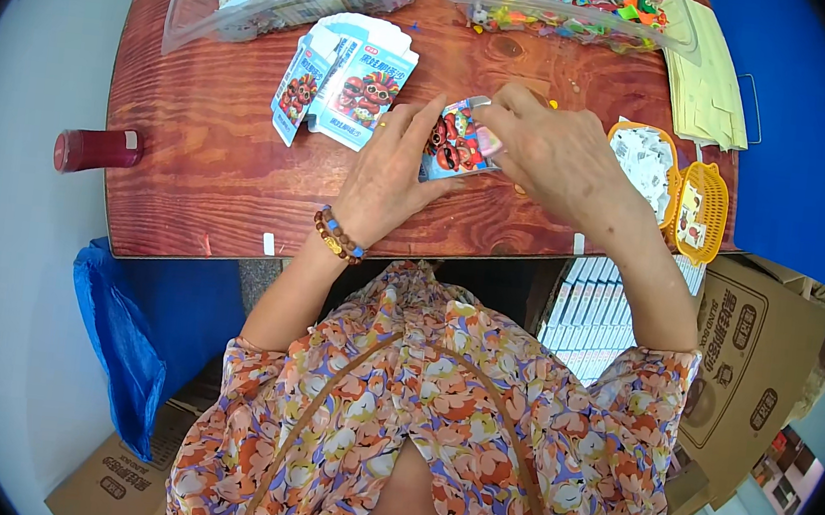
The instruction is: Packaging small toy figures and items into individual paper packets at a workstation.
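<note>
A small light-blue carton (454,148) printed with red cartoon figures is held between my hands, over the table's near part. My left hand (387,169) grips its left side, thumb along the near edge and fingers along the far edge. At its right end, a pale flap stands out, and the fingers of my right hand (559,152) are closed there. A pinkish strip shows beside those fingers; what it is, I cannot make out. Just beyond my left hand lie several flattened cartons (365,87) of the same print, overlapping.
Two clear plastic bins, one of packets (297,12) and one of colourful small pieces (558,16), stand at the far side. At right are an orange basket (677,193) of white sachets, a yellow basket (718,214) and yellow sheets (702,82). A red jar (99,152) sits left.
</note>
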The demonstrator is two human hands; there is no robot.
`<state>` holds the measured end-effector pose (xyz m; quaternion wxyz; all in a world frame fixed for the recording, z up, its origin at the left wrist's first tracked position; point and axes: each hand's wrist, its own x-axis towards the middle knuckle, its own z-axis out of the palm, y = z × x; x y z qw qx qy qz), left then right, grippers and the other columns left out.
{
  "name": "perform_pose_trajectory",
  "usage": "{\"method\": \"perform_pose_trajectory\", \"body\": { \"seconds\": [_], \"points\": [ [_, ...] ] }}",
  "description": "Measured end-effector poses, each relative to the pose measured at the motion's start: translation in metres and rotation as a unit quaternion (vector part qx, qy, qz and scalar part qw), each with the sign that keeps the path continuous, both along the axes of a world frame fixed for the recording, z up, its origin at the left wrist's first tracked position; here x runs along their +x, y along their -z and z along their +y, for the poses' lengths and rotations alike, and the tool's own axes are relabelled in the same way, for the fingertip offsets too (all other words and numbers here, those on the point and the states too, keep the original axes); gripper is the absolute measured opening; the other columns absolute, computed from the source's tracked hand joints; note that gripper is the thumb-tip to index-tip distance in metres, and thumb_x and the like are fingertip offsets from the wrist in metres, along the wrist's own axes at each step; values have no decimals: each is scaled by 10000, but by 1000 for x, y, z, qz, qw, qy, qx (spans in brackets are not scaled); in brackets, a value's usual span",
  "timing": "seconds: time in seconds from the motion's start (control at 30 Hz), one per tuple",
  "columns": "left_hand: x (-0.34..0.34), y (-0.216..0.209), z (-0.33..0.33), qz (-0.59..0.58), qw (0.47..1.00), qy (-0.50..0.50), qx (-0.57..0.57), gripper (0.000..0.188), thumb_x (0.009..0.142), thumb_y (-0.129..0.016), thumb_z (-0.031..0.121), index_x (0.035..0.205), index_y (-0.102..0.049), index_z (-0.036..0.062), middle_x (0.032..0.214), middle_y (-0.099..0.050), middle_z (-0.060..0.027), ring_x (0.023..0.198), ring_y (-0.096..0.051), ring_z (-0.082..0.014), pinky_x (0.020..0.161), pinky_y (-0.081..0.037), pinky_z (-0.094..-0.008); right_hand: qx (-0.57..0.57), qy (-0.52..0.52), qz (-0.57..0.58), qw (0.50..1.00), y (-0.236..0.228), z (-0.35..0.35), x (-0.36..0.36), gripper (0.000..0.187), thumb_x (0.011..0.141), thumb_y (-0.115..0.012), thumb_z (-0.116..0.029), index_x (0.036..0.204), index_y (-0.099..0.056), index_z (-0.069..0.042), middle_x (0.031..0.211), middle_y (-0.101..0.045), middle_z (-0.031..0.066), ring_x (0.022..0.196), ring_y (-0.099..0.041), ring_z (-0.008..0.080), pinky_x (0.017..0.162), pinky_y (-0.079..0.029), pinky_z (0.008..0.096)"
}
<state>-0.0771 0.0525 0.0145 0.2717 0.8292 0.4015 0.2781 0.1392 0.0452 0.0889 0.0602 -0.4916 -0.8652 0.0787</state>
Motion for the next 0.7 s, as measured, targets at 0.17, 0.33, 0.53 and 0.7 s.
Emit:
{"method": "perform_pose_trajectory", "body": {
  "seconds": [0.17, 0.33, 0.53, 0.7],
  "points": [
    [0, 5, 3, -8, 1000, -10, 0, 875, 705, -872, 255, 1428, -435, 27, 1161, -541, -191, 1061, -560, -382, 908, -491, -447, -33, 16, 107, 994, -4, 4, 13, 386, 854, -696, -114, 1234, -628, -106, 1059, -667, 86, 856, -688, 278, 680, -545, 386],
    [-2, 7, 3, -12, 1000, -18, -21, 835, 692, -876, 256, 1380, -468, 19, 1146, -549, -186, 1062, -557, -384, 906, -489, -451, 68, 72, 228, 969, -2, 52, 55, 188, 910, -669, -146, 1066, -702, -47, 947, -712, 112, 765, -681, 252, 717, -525, 315],
    [1, 5, -1, 0, 1000, -11, -21, 811, 688, -875, 236, 1369, -484, 34, 1146, -557, -161, 1052, -568, -365, 880, -502, -435, 60, 131, 8, 990, 21, 194, 95, 192, 900, -614, -183, 1026, -719, -82, 916, -718, 140, 822, -697, 308, 751, -535, 403],
    [1, 6, -3, -5, 998, -10, -63, 843, 698, -871, 237, 1403, -457, 33, 1173, -555, -169, 1076, -568, -364, 884, -504, -442, -10, 56, -118, 991, 74, 255, 75, 186, 869, -626, -185, 1008, -743, -147, 1004, -736, 124, 964, -695, 327, 876, -544, 449]
  ]
}}
